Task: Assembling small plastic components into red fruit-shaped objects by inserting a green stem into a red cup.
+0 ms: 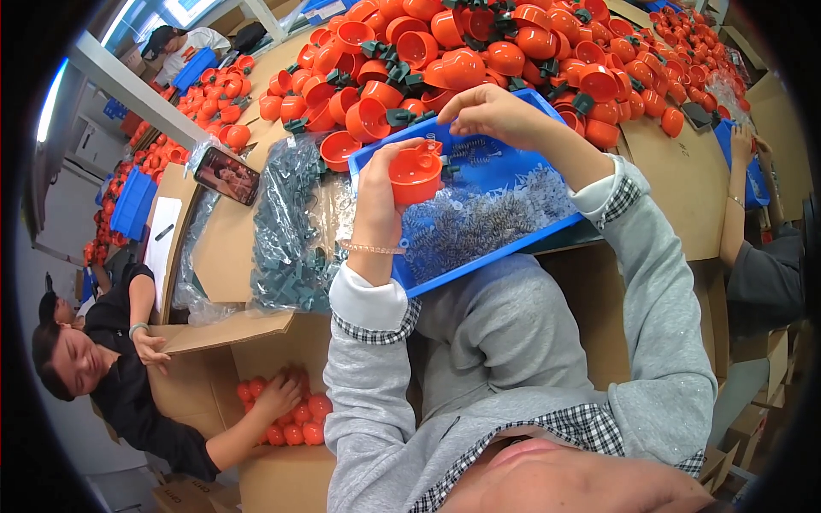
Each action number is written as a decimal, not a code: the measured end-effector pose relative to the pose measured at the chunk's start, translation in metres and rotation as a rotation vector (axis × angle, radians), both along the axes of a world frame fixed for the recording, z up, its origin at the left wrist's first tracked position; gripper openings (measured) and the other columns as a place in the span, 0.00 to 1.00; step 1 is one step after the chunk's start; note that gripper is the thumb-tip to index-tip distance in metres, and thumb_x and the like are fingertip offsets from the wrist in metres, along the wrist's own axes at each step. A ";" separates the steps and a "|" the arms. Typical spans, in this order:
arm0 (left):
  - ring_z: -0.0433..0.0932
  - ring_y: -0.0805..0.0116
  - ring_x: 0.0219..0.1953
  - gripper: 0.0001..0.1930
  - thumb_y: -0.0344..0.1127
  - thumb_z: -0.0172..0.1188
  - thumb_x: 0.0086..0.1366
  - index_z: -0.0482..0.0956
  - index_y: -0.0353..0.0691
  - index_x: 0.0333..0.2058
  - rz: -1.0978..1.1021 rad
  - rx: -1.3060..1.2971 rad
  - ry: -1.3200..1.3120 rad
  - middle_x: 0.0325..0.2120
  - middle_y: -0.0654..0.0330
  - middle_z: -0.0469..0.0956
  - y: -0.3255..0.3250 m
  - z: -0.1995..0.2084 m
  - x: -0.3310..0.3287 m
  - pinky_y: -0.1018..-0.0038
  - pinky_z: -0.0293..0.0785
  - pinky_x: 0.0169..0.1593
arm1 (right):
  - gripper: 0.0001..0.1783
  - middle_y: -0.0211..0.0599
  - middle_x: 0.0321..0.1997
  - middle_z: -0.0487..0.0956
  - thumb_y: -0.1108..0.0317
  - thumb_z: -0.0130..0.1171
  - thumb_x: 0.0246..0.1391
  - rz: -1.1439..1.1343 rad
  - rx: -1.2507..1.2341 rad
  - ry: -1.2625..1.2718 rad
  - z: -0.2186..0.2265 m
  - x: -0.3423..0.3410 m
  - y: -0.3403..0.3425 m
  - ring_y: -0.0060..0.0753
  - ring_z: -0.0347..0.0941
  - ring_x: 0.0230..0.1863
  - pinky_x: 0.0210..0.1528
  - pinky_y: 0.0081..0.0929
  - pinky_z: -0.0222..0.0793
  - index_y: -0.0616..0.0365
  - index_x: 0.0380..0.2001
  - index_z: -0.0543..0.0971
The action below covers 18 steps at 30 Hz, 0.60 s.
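My left hand (376, 192) is wrapped round a small orange-red plastic cup (415, 184), its open mouth facing me. Above and just right of the cup, my right hand (496, 115) has its fingers bent and the fingertips close together; whatever may be between them is too small to make out. Both hands are over a blue tray (505, 254), tilted toward my lap. Inside it are many small metal springs (466, 221) and, toward the right, small clear plastic pieces (540, 192).
Beyond the tray rises a heap of orange cups (505, 58) with dark green clips. Left of it lie a clear bag of green parts (291, 214) and a phone (227, 175). A co-worker's hand (280, 395) reaches into a cardboard box (201, 380); another person's arm is at right.
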<state>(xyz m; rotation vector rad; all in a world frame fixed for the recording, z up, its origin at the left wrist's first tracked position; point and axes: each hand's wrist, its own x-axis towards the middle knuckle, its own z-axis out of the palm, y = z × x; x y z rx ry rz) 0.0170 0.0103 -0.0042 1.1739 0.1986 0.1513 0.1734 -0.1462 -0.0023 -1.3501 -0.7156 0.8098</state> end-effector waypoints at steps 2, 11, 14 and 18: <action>0.79 0.59 0.30 0.23 0.43 0.38 0.64 0.70 0.28 0.46 0.021 -0.027 -0.011 0.35 0.48 0.77 0.001 -0.001 -0.001 0.73 0.78 0.32 | 0.14 0.32 0.32 0.77 0.74 0.56 0.43 -0.029 -0.230 -0.544 -0.006 -0.004 0.004 0.21 0.72 0.33 0.38 0.21 0.69 0.62 0.37 0.79; 0.79 0.57 0.29 0.25 0.44 0.36 0.64 0.69 0.27 0.48 0.035 -0.063 -0.042 0.35 0.47 0.77 0.003 -0.001 0.001 0.73 0.78 0.31 | 0.21 0.48 0.38 0.77 0.66 0.66 0.38 0.192 -0.377 -1.117 -0.038 -0.025 0.017 0.46 0.74 0.41 0.45 0.35 0.69 0.62 0.39 0.77; 0.79 0.57 0.29 0.26 0.44 0.36 0.64 0.69 0.27 0.48 0.028 -0.058 -0.044 0.34 0.47 0.77 0.004 -0.002 0.000 0.73 0.78 0.31 | 0.17 0.48 0.35 0.78 0.69 0.63 0.39 0.216 -0.437 -1.093 -0.034 -0.026 0.021 0.46 0.75 0.39 0.42 0.35 0.69 0.62 0.36 0.78; 0.79 0.57 0.30 0.25 0.44 0.36 0.64 0.69 0.26 0.48 0.034 -0.082 -0.041 0.34 0.46 0.77 0.004 -0.001 -0.001 0.73 0.78 0.32 | 0.11 0.39 0.28 0.78 0.73 0.57 0.40 -0.100 -0.174 -0.852 -0.014 -0.010 0.012 0.31 0.74 0.30 0.35 0.26 0.69 0.61 0.31 0.78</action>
